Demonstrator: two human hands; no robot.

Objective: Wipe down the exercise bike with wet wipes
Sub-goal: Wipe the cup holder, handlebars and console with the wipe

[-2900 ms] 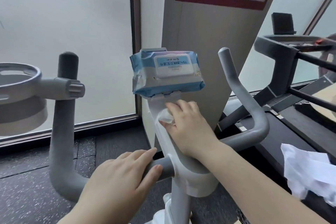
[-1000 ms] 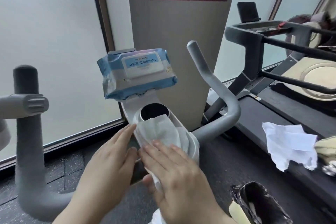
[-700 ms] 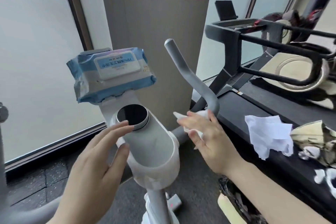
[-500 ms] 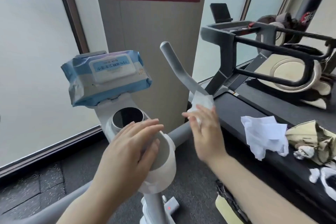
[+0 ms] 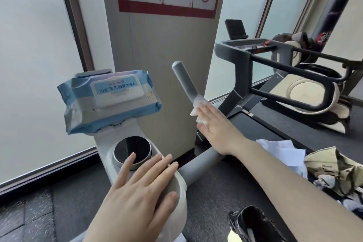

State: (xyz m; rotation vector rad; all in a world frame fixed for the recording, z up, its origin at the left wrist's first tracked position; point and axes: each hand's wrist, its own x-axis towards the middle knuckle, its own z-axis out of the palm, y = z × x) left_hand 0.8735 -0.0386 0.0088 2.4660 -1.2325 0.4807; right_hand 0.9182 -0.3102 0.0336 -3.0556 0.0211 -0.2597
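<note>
The exercise bike's white head (image 5: 176,192) with a round black display (image 5: 132,150) is in front of me. My left hand (image 5: 141,192) rests flat on that head, fingers spread, holding nothing. My right hand (image 5: 215,125) presses a white wet wipe (image 5: 199,105) around the grey right handlebar (image 5: 184,80), partway up its upright part. A blue pack of wet wipes (image 5: 110,98) lies on the bike's holder above the display.
A beige pillar (image 5: 163,55) with a red-framed sign stands just behind the bike. A treadmill (image 5: 275,76) is at the right, with crumpled wipes (image 5: 282,153) and rubbish on its deck. A dark bag (image 5: 253,226) sits low right. Frosted windows fill the left.
My right hand left the bike's head with the wipe and moved right and up along the right handlebar. My left hand shifted onto the top of the head beside the display.
</note>
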